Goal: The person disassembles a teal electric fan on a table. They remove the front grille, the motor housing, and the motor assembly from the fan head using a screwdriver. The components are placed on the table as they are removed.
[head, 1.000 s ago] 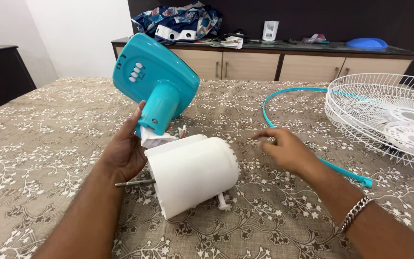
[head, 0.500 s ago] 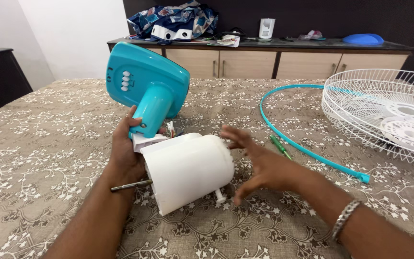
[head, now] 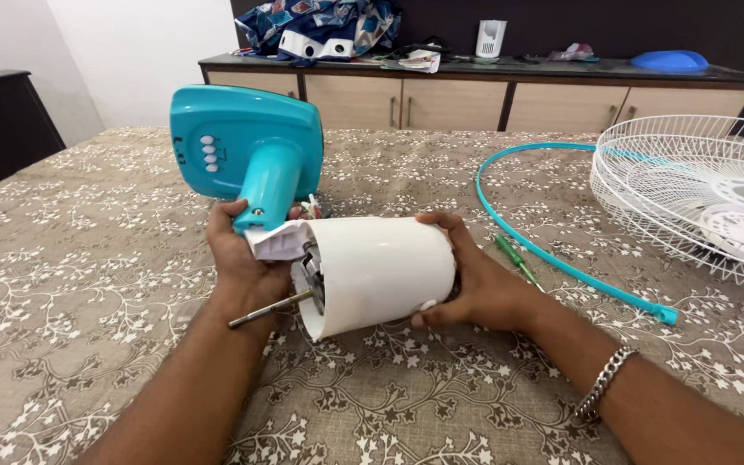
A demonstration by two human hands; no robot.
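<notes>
Two hands now on the fan body, where a second ago only one was. Table (head: 88, 284), patterned cloth, wide bare stretch to the left and toward the viewer; near edge not in view. Far side bounded by a sideboard (head: 441, 95) well behind. White wire fan guard (head: 691, 198) sits at the right, apart from the work, with a teal rim ring (head: 553, 258) curving between it and the hands. Teal fan base (head: 243, 142) tilted up off the cloth, neck down, joined to the white motor housing (head: 381, 271). Right hand (head: 475, 288) has come in from the open cloth and clamped round the rear of that housing, thumb on top, fingers under. Left hand (head: 243, 267) stays closed round the neck joint. Housing has turned: front opening and steel shaft (head: 269, 310) now face the viewer, so the piece looks steadied at both ends. Small green screwdriver (head: 514, 258) lies just right of the right hand, untouched.
</notes>
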